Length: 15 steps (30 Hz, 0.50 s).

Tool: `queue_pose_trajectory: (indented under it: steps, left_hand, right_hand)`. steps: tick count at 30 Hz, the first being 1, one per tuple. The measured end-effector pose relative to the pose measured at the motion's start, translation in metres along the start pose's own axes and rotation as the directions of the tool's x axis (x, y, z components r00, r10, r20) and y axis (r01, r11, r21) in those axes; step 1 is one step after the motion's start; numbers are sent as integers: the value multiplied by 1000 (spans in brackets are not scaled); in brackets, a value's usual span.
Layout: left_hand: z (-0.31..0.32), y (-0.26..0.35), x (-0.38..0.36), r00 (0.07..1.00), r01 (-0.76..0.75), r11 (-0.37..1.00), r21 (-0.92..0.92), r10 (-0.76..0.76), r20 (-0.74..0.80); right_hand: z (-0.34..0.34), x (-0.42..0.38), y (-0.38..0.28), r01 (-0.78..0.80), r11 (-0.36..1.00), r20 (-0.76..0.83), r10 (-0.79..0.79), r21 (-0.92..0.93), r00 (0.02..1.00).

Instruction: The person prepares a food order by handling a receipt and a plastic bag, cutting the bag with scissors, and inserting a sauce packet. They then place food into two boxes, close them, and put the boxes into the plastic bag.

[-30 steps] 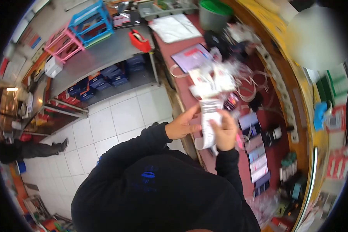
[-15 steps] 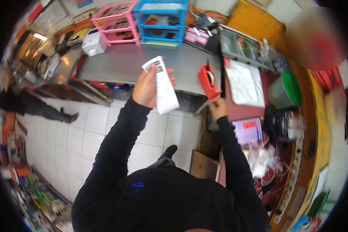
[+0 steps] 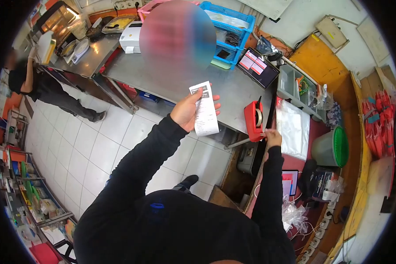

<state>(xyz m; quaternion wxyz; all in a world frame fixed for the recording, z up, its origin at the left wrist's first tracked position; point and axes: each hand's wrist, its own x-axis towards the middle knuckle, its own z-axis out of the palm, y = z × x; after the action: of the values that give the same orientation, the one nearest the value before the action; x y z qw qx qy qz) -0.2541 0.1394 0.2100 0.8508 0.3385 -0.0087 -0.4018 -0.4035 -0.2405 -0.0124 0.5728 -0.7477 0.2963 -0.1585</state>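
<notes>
A long white printed receipt [image 3: 206,115] is held in my left hand [image 3: 187,110], thumb on its front and fingers behind it, above the edge of the metal counter [image 3: 141,72]. My right hand [image 3: 273,137] is pinched at the near end of a red tape dispenser [image 3: 253,123], by its cutting edge. Whatever lies between those fingers is too small to make out. The dispenser, with a roll of tape in it, rests at the counter's right end.
Right of the dispenser lie white plastic bags [image 3: 292,130] and a green-rimmed bin [image 3: 334,147]. A tablet [image 3: 258,67] and blue trays [image 3: 229,37] stand behind. At the far left is another person [image 3: 53,94]. A blurred patch hides part of the counter.
The view has shifted, so the counter and dispenser appear lower and further right. My left hand still holds the receipt, and my right hand remains by the dispenser. The other person's arm is now raised.
</notes>
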Motion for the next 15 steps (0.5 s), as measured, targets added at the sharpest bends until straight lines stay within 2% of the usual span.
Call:
queue_pose_trajectory:
  steps: [2, 4, 5, 7, 8, 9, 10, 11, 12, 13, 14, 15]
  left_hand:
    - [-4, -7, 2, 1000, 16, 1000, -10, -16, 12]
    - [-8, -19, 8, 999, 27, 1000, -7, -27, 36]
    - [-5, -25, 8, 997, 53, 999, 0, -53, 48]
    - [9, -45, 0, 994, 82, 995, 63, -86, 70]
    - [18, -52, -8, 991, 92, 989, 117, -103, 86]
    - [30, -59, -19, 991, 78, 973, 216, -100, 93]
    - [36, -70, -30, 980, 89, 974, 209, -123, 156]
    - [39, -83, -39, 973, 83, 956, 281, -139, 184]
    - [42, -96, -46, 960, 78, 933, 352, -166, 225]
    - [47, -112, -52, 954, 57, 897, 438, -179, 242]
    - [48, -128, -61, 944, 35, 855, 518, -199, 265]
    - [41, -139, -71, 935, 12, 729, 684, -251, 252]
  right_hand:
    - [-11, -34, 2, -200, 978, -77, 196, -58, 978]
    - [-4, -48, 36, -261, 959, -156, 276, 111, 949]
    - [2, -41, 61, -271, 939, -125, 300, 210, 946]
    - [17, -22, 96, -171, 965, -210, 213, 199, 954]
    - [25, -18, 91, -151, 972, -307, 201, 180, 930]
    - [26, -26, 75, -139, 990, -323, 141, 30, 936]
    - [24, -24, 85, -177, 976, -346, 123, -130, 930]
    - [17, -17, 118, -249, 900, -380, 104, -357, 919]
    - [6, -32, 126, -215, 667, -293, -6, -714, 956]
    - [-6, -54, 133, -343, 607, -310, 163, -717, 937]
    - [-17, -100, 105, -284, 699, -350, 51, -657, 935]
    - [-26, -135, 84, -261, 656, -264, 96, -709, 960]
